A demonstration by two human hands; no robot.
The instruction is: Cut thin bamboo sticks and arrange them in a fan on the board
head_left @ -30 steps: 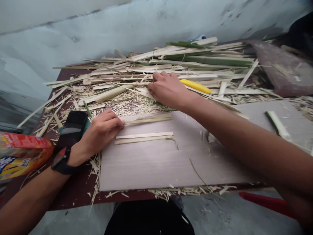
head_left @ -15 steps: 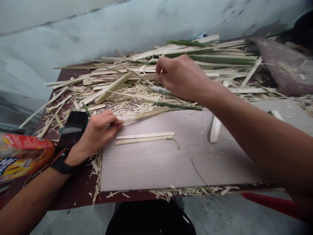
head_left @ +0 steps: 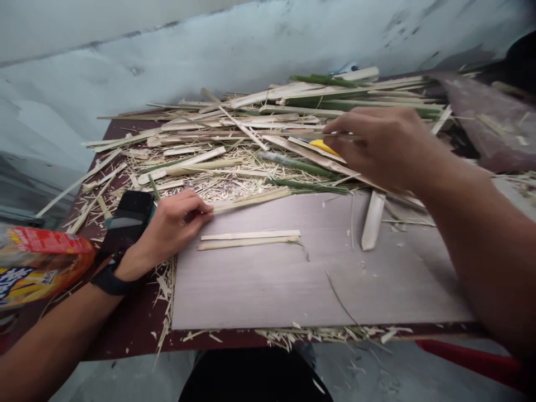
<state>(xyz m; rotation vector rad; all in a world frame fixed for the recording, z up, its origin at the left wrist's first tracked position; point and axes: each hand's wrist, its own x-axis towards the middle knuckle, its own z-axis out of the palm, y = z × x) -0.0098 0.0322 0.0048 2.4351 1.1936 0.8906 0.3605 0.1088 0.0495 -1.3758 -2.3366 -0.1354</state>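
Observation:
My left hand, a dark band at its wrist, pinches the near end of a pale bamboo strip along the far edge of a grey board. Over the pile of split bamboo, my right hand is closed, its fingertips apparently on a thin strip that blends into the pile. Part of a yellow object shows beside those fingers. Two pale strips, an upper one and a lower one, lie side by side on the board.
Left of the board are a black phone and a red-and-orange snack packet. A thick white bamboo piece rests at the board's far side. Clear plastic lies at the far right. Shavings line the front edge.
My right hand has moved right across the pile. Pieces there have shifted, and the yellow object has come into view. My left hand keeps its pinch on the strip.

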